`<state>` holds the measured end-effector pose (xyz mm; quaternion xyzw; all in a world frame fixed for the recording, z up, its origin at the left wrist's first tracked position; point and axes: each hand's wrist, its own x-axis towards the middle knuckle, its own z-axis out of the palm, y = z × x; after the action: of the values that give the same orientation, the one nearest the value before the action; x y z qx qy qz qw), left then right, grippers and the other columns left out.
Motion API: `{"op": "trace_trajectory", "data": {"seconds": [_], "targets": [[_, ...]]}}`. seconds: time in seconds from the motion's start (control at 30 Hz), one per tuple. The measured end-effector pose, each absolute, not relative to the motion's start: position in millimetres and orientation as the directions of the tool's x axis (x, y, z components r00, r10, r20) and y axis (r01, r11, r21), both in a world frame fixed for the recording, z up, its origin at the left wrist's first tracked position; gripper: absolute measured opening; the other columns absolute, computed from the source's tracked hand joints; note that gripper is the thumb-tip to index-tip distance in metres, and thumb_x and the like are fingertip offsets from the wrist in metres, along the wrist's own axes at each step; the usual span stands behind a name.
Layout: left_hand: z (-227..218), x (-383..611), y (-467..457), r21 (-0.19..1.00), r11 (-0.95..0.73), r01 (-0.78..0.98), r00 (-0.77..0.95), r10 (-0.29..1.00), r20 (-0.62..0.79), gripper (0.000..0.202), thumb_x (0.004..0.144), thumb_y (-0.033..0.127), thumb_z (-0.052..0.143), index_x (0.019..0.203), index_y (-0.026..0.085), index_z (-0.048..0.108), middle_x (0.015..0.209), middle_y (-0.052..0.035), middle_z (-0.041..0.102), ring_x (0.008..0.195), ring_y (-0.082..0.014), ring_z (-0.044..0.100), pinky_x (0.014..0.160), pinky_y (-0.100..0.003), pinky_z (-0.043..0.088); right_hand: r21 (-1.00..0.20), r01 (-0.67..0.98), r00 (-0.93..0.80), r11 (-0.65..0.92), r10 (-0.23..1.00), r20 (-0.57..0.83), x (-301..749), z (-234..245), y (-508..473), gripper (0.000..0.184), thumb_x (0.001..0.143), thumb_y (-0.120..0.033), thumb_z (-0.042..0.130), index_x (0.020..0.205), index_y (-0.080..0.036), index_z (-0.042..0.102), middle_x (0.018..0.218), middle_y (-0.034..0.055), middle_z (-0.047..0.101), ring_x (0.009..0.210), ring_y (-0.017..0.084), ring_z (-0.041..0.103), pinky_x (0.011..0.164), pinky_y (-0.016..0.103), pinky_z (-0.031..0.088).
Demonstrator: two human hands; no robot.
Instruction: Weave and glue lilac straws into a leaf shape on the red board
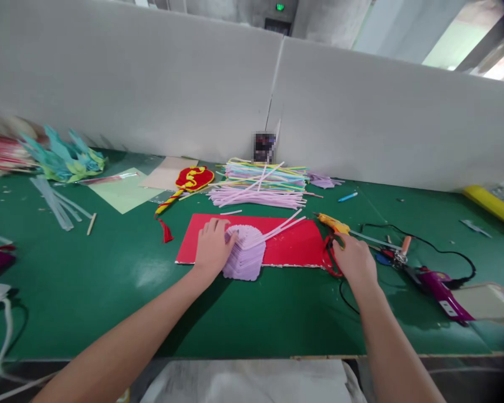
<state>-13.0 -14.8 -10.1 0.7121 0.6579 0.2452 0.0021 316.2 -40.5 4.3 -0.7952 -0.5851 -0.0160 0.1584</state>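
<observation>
My left hand (213, 246) lies on a stack of lilac fan-shaped paper pieces (247, 253) on a red sheet (294, 246), its fingers curled over the stack's left edge. A few lilac sticks (282, 226) fan out from the stack to the right. My right hand (355, 260) rests at the red sheet's right end, fingers closed on the red handles of scissors (331, 254). A yellow-handled tool (334, 223) lies just beyond that hand.
A pile of pastel sticks (264, 184) sits behind the red sheet. A red and yellow fan (191, 180), teal paper shapes (65, 157), a purple glue gun (439, 285) with black cable, and a yellow roll (491, 206) lie on the green table (109, 280). Grey partition behind.
</observation>
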Motion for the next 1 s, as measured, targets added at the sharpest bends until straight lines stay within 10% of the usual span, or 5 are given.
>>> {"op": "trace_trajectory", "data": {"seconds": [0.23,0.47,0.8,1.0], "targets": [[-8,-14,-11,0.285,0.054,0.957,-0.099,0.984,0.145,0.037,0.084,0.046,0.052,0.101,0.015,0.057,0.107,-0.0139,0.058,0.105,-0.0318,0.052,0.086,-0.041,0.04,-0.15,0.909,0.4,-0.389,0.915,0.048,317,6,-48,0.041,0.086,-0.04,0.046,0.118,-0.015,0.055,0.103,0.0149,0.059,0.092,0.028,0.061,0.075,0.036,0.045],[-6,-11,-4,0.456,0.134,0.88,-0.179,0.982,0.056,0.031,0.074,0.041,0.064,0.093,0.017,0.059,0.111,-0.0142,0.056,0.111,-0.0326,0.048,0.09,-0.042,0.037,-0.495,0.742,0.419,-0.451,0.889,-0.182,321,-5,-41,0.07,0.066,-0.022,0.063,0.134,-0.019,0.045,0.11,0.0163,0.053,0.088,0.03,0.063,0.077,0.039,0.043],[-8,-12,3,0.855,0.17,0.489,-0.263,0.964,-0.041,0.025,0.068,0.029,0.067,0.087,0.019,0.053,0.085,-0.0042,0.065,0.08,-0.0206,0.063,0.066,-0.029,0.045,-0.892,0.22,0.328,-0.394,0.891,-0.313,336,2,-43,0.049,0.066,-0.037,0.061,0.111,-0.025,0.047,0.061,-0.0061,0.046,0.04,0.009,0.036,0.038,0.021,0.026],[20,-12,20,0.969,0.087,0.232,-0.228,0.973,-0.033,0.047,0.064,0.032,0.069,0.107,0.017,0.058,0.093,-0.0075,0.068,0.082,-0.0224,0.064,0.065,-0.03,0.047,-0.92,-0.151,0.098,-0.361,0.921,-0.377,330,14,-54,0.047,0.056,-0.046,0.079,0.072,-0.021,0.043,0.058,-0.0096,0.036,0.04,0.001,0.024,0.035,0.013,0.019]]}}
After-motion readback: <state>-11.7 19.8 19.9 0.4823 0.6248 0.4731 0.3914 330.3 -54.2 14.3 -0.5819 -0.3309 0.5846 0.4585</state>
